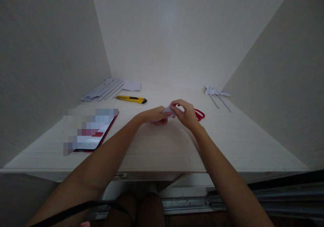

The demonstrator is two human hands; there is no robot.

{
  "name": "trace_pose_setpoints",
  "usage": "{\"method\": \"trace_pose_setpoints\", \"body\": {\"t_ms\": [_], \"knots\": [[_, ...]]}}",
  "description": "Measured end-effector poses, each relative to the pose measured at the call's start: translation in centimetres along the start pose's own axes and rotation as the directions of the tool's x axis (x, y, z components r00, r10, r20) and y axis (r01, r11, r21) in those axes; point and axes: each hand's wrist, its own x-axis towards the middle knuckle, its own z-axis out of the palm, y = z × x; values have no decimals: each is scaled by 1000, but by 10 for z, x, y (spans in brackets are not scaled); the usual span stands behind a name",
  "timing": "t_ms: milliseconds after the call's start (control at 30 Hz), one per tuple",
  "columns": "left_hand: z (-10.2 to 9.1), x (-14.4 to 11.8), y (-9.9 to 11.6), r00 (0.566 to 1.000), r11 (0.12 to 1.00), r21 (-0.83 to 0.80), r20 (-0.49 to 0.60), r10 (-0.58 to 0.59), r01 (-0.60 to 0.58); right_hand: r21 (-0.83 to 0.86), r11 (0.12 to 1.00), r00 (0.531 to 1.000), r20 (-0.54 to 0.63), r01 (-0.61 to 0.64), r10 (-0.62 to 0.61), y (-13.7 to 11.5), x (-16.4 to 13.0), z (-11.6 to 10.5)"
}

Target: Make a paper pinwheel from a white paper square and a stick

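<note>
- Two bare hands meet over the middle of the pale wooden desk [157, 149], both closed on one small white folded paper piece [169, 110].
- No box, tray or other container shows on the desk; everything lies loose on the bare top.
- Left hand [155, 115] rests low on the desk, fingers curled in, thumb and fingertips pinching the near-left edge of the paper piece.
- Right hand [186, 114] arches over from the right, fingers bent down, its fingertips [174, 102] gripping the top and right side of the same piece.
- Paper piece sits between the two sets of fingertips, just above the desk surface; whether it touches the wood cannot be told.
- Red scissors [199, 114] lie just behind and to the right of the right hand, mostly hidden by it.
- Yellow utility knife [131, 99] lies well to the left of the hands, further back.
- Bundle of rolled white paper sticks [102, 90] and a loose white paper sheet [132, 86] lie at the back left.
- White paper pinwheels [216, 93] on sticks lie at the back right.
- Tablet in a red case [91, 132] lies at the near left, its screen blurred.
</note>
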Motion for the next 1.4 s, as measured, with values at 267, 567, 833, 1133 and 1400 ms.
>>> {"method": "trace_pose_setpoints", "body": {"t_ms": [267, 567, 833, 1133, 1400], "knots": [[0, 1, -6, 1000, 998, -66, 23, -13, 14, 22, 1000, 1000, -3, 7, -7, -2, 0, -1], [-1, -1, -3, 998, 996, -94, 55, 0, 5, 31, 1000, 1000, 4, 4, -4, -1, 0, -1], [1, -2, 0, 998, 996, -81, 39, -42, 45, 28, 1000, 1000, 23, -1, 0, -4, 1, -2], [-4, -5, 10, 992, 999, -42, 123, 20, -15, 73, 995, 998, 14, -61, 61, -5, 1, -3], [-8, 5, 1, 886, 874, -363, -440, 146, -324, 201, 950, 872, -386, -241, 302, 3, 3, -1]]}}
